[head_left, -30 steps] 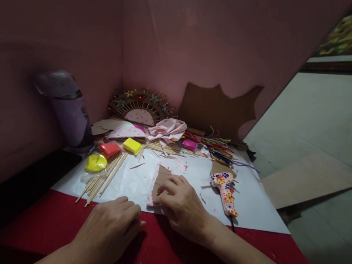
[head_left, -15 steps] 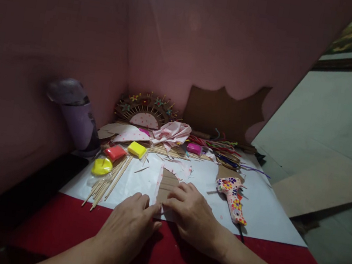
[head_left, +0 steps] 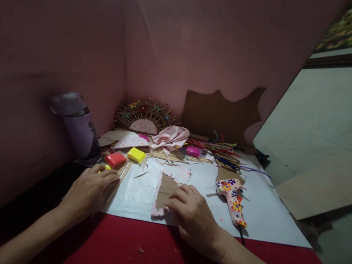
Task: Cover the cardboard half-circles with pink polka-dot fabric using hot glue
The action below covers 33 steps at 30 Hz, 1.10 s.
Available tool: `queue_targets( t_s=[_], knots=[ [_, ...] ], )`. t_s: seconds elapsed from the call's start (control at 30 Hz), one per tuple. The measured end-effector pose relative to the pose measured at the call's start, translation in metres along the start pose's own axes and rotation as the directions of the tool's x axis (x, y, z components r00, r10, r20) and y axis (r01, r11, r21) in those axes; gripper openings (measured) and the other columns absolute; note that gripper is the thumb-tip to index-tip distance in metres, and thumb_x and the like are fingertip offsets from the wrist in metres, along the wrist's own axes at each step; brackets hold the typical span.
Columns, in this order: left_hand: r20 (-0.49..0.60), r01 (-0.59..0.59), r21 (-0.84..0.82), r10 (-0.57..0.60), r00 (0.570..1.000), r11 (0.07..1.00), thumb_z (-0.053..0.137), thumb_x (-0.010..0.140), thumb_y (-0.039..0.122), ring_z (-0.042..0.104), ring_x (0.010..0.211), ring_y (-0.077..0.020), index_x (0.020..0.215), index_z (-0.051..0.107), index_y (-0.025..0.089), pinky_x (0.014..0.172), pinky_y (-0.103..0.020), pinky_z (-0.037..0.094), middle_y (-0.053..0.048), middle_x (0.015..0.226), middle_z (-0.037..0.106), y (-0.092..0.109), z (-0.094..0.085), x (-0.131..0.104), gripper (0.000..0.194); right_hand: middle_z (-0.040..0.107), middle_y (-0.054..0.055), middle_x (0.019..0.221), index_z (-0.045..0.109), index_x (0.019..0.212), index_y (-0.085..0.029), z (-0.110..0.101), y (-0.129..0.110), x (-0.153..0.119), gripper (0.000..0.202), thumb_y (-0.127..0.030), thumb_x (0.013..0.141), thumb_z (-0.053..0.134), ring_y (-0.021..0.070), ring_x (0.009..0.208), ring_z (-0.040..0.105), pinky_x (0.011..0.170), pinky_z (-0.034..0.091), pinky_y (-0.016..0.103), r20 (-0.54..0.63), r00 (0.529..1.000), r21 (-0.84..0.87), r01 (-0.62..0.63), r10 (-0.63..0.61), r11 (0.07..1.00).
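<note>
My right hand [head_left: 194, 218] grips the right side of a small brown cardboard piece [head_left: 166, 190] with its fingers bent. Pink dotted fabric [head_left: 159, 212] is folded over the left and lower edges of that piece, which lies on white paper. At the left, my left hand [head_left: 91, 190] hangs over the bamboo sticks [head_left: 127, 166], its fingers reaching forward, slightly bent and apart from the thumb. Most of the sticks and a yellow clay pack [head_left: 104, 168] are hidden behind it; nothing shows in its grasp.
Red [head_left: 115, 158] and yellow [head_left: 137, 155] clay packs sit behind the left hand, near a purple bottle [head_left: 79, 128]. A flower-patterned glue gun [head_left: 232, 200] lies at the right. Behind are crumpled fabric [head_left: 171, 138], a decorated half-round fan shape [head_left: 145, 116] and jagged cardboard [head_left: 221, 114].
My left hand has left the lower edge of the cardboard piece and moved left to the sticks. My right hand stays at the piece, whose folded lower fabric edge now shows.
</note>
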<state>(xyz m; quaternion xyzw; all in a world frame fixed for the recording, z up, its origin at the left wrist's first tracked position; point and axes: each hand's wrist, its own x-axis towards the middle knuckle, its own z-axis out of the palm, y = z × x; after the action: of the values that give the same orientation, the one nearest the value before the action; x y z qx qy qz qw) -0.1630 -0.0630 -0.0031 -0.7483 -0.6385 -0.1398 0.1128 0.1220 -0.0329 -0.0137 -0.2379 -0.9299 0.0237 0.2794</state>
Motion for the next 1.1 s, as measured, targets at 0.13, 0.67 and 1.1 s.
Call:
queue_targets(
  t_s=[0.13, 0.67, 1.1],
  knots=[
    [0.070, -0.042, 0.060, 0.038, 0.997, 0.997, 0.043, 0.080, 0.008, 0.054, 0.100, -0.0280, 0.089, 0.073, 0.022, 0.080, -0.039, 0.041, -0.006, 0.107, 0.070, -0.012, 0.001, 0.004, 0.033, 0.063, 0.009, 0.078, 0.065, 0.078, -0.013, 0.001, 0.001, 0.000, 0.016, -0.007, 0.076, 0.050, 0.0220, 0.079, 0.050, 0.070, 0.039, 0.035, 0.000, 1.000, 0.002, 0.010, -0.010, 1.000],
    [0.187, 0.078, 0.329, -0.146, 0.971, 0.941, 0.033, 0.090, 0.027, 0.060, 0.083, -0.0315, 0.091, 0.064, 0.010, 0.066, -0.039, 0.042, -0.018, 0.088, 0.064, 0.045, 0.004, 0.011, 0.035, 0.061, 0.007, 0.078, 0.061, 0.078, -0.015, 0.003, -0.003, -0.002, 0.015, -0.005, 0.071, 0.053, 0.0199, 0.074, 0.048, 0.060, 0.035, 0.030, -0.033, 0.997, -0.026, 0.074, -0.075, 0.997],
    [0.170, 0.097, 0.231, -0.138, 0.976, 0.968, 0.037, 0.085, 0.021, 0.060, 0.089, -0.0289, 0.090, 0.062, 0.015, 0.067, -0.038, 0.043, -0.016, 0.101, 0.064, 0.048, 0.003, 0.039, 0.027, 0.061, 0.007, 0.078, 0.059, 0.080, -0.016, 0.003, -0.003, -0.003, 0.013, -0.008, 0.075, 0.051, 0.0192, 0.074, 0.048, 0.060, 0.037, 0.030, -0.006, 0.995, -0.064, 0.096, -0.096, 0.993]
  ],
)
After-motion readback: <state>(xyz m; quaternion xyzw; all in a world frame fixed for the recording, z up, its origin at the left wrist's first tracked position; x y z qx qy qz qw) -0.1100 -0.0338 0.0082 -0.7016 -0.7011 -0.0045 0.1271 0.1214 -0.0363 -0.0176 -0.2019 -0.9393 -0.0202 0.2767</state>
